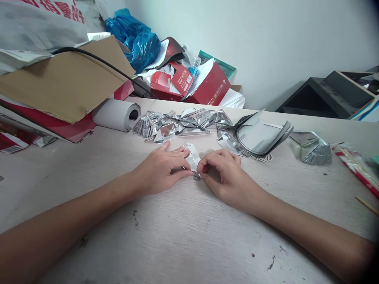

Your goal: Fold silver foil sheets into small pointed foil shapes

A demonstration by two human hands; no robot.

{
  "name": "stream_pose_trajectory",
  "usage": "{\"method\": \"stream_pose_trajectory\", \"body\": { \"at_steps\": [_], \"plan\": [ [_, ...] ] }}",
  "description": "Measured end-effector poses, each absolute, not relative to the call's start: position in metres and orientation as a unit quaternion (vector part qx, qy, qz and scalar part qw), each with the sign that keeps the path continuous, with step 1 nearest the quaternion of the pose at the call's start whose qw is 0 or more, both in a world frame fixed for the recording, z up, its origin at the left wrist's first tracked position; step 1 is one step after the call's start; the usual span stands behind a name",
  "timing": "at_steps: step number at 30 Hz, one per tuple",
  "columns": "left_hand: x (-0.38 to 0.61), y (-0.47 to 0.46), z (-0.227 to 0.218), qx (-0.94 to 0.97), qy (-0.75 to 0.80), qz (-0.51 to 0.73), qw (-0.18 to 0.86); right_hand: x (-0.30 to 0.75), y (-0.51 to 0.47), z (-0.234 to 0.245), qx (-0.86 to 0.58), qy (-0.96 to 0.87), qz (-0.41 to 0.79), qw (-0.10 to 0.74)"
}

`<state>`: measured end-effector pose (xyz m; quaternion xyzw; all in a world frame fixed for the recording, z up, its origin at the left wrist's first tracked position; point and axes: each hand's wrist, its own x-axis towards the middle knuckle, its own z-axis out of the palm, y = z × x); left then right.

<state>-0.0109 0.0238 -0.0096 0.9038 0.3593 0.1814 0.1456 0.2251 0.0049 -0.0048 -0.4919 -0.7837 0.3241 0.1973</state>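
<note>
A small piece of silver foil paper (193, 154) lies on the table between my hands, its white side partly up and its near end folded into a shiny edge. My left hand (162, 167) is closed on its left side, with the thumb at the folded end and the other fingers over the paper. On the right, my right hand (225, 173) pinches the near right corner between thumb and forefinger. Just beyond my hands lie folded silver foil pieces (168, 128), some pleated like fans. My fingers hide part of the paper's edges.
A curled stack of foil sheets (260, 138) stands to the right, near a pleated foil bundle (315, 150) and a packet of thin sticks (358, 167). At the left are a white paper roll (114, 114) and cardboard (71, 83). Red boxes (209, 85) line the back wall.
</note>
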Motion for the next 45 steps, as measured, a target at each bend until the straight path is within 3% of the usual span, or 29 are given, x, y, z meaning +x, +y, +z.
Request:
{"method": "stream_pose_trajectory", "body": {
  "at_steps": [7,45],
  "plan": [
    [-0.004,0.017,-0.011,0.870,0.408,0.236,0.145,0.223,0.001,-0.006,-0.484,-0.805,0.296,0.176],
    [0.015,0.012,-0.011,0.841,0.473,0.218,0.148,0.220,-0.001,-0.008,-0.510,-0.790,0.285,0.184]
  ]
}}
